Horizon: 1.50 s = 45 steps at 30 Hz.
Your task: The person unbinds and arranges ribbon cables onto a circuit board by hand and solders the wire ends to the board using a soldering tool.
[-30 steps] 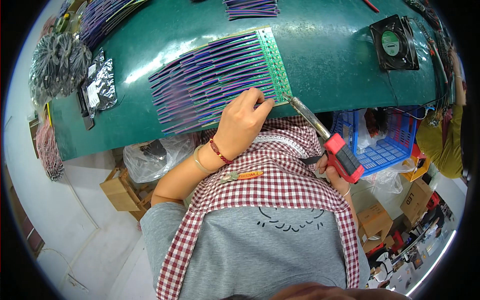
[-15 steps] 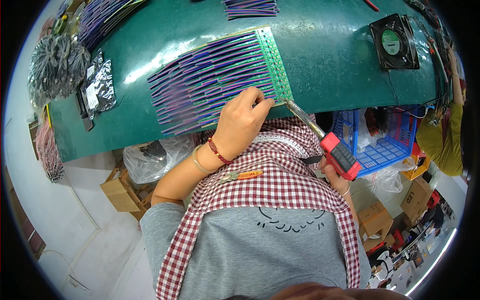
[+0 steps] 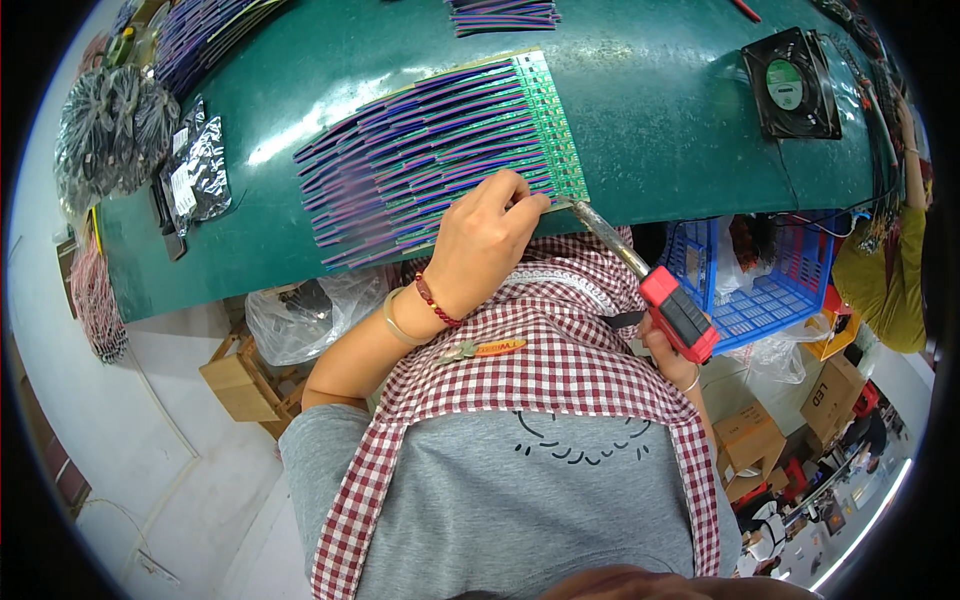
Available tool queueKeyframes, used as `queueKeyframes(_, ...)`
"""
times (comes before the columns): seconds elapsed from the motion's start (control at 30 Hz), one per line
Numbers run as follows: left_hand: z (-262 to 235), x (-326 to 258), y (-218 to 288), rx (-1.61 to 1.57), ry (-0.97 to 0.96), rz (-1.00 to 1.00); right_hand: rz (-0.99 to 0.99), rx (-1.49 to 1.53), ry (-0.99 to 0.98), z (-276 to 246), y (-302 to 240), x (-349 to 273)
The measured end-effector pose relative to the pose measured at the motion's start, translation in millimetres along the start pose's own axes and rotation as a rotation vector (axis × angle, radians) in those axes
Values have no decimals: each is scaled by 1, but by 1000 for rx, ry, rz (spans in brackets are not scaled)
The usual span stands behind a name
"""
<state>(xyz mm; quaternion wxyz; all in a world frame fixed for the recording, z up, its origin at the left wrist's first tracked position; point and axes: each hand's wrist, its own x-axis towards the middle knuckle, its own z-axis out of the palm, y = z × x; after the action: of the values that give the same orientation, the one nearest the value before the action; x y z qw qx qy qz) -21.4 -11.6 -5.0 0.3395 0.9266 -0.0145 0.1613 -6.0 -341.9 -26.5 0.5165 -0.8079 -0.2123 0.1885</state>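
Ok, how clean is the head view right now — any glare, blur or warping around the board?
Head view: a bright glare streak on the green table left of the wire rows; the table edge bows from fisheye distortion; the left hand and soldering iron look sharp; corners are black vignette.

The left hand [image 3: 487, 238] is stretched forward with the wrist bent and the fingertips [image 3: 530, 203] pinched together, while the right hand [image 3: 668, 352] is kept low and close to the body, curled shut, only partly seen behind what is gripped.
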Motion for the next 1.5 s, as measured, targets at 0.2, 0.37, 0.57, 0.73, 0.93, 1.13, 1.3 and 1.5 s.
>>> queueKeyframes(0.2,1,0,0,2,3,1,-6,-59,49,4,3,-6)
queueKeyframes(0.37,1,-1,-1,-5,11,-4,19,5,-15,0,-3,0)
queueKeyframes(0.57,1,-1,-1,-3,1,-5,-33,-93,0,-1,-3,-2)
queueKeyframes(0.73,1,-1,0,-2,6,-7,-54,-89,17,0,2,-6)
queueKeyframes(0.93,2,-2,0,11,20,-8,-22,-111,-26,-1,3,-5)
queueKeyframes(1.13,3,-2,0,13,22,-2,-55,92,85,0,1,-9)
queueKeyframes(1.3,4,-2,0,15,27,3,43,199,90,-1,-7,-5)
queueKeyframes(1.5,0,-3,5,122,-20,-29,113,339,55,2,-7,-3)
